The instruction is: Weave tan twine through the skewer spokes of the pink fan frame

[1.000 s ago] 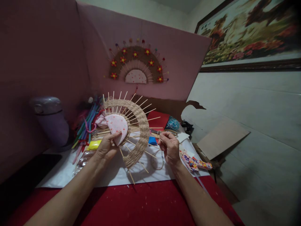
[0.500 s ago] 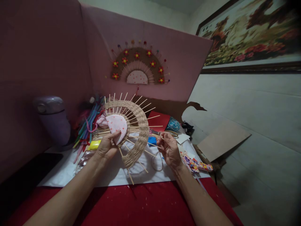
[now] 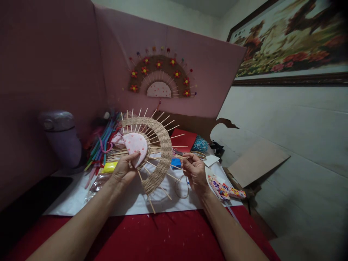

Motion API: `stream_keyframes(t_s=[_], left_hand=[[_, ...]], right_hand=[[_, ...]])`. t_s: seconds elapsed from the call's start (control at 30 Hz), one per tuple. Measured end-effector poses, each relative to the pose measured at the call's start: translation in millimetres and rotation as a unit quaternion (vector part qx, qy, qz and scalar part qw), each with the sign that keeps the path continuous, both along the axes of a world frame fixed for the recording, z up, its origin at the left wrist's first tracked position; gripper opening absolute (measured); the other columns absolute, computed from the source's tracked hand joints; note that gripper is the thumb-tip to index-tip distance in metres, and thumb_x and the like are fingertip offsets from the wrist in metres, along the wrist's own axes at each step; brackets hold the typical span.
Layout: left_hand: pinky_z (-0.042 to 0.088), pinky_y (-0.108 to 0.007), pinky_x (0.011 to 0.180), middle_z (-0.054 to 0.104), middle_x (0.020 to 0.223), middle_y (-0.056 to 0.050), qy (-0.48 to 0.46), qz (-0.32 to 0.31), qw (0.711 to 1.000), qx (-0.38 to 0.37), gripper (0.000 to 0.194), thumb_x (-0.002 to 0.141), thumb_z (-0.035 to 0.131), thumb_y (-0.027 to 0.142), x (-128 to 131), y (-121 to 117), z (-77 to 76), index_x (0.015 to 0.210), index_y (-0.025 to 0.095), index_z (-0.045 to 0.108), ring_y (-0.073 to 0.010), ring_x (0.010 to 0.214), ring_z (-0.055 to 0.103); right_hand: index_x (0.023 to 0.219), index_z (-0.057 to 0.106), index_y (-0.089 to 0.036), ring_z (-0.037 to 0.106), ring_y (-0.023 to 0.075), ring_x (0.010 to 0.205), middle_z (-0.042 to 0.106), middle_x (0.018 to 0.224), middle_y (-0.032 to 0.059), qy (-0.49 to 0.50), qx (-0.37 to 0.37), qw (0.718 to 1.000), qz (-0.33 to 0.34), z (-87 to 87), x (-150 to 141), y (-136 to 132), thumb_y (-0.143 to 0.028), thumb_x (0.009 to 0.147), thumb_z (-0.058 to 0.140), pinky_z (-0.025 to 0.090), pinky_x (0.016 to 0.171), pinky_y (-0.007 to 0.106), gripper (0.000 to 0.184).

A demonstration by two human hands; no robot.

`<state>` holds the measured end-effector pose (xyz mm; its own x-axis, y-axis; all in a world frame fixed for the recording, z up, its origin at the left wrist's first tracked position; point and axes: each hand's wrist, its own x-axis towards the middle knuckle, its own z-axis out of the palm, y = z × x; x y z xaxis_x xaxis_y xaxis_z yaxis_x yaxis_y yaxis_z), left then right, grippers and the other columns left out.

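My left hand point(image 3: 123, 170) grips a half-round woven fan piece point(image 3: 159, 152) by its pink dotted centre point(image 3: 135, 144), holding it tilted above the white sheet point(image 3: 130, 201). Thin wooden sticks stick out of its jute band all round. My right hand point(image 3: 195, 171) is closed in a pinch on the jute cord point(image 3: 181, 183) at the fan's right edge, and the cord loops down onto the sheet below.
A finished fan with red flowers point(image 3: 159, 76) hangs on the pink board behind. Coloured pipe cleaners point(image 3: 102, 145), a yellow block point(image 3: 108, 167), a purple flask point(image 3: 61, 136), a teal cord ball point(image 3: 199, 143), patterned strips point(image 3: 225, 189) and a cardboard sheet point(image 3: 257, 159) lie about. A red cloth point(image 3: 163, 235) covers the near table.
The view shifted slightly. My right hand moved a little left toward the fan's edge with the cord. My left hand kept its hold.
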<state>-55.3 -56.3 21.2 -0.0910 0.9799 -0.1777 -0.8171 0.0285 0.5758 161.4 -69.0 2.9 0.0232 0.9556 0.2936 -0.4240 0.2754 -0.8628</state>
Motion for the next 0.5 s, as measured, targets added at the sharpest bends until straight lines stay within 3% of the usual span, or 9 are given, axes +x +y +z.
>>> stream_keyframes(t_s=[0.5], left_hand=[[0.056,-0.028,0.058,0.069,0.07,-0.009,-0.038,0.003,0.999,-0.029,0.027,0.071,0.048,-0.006,2.4,-5.5,7.8,0.088,0.007,0.066,-0.0171,0.059,0.065]], right_hand=[[0.07,0.053,-0.017,0.017,0.0036,0.042,0.031,0.051,-0.0082,0.015,0.013,0.999,0.043,7.5,0.9,-6.4,-0.03,0.072,0.066,0.012,0.038,0.018,0.018]])
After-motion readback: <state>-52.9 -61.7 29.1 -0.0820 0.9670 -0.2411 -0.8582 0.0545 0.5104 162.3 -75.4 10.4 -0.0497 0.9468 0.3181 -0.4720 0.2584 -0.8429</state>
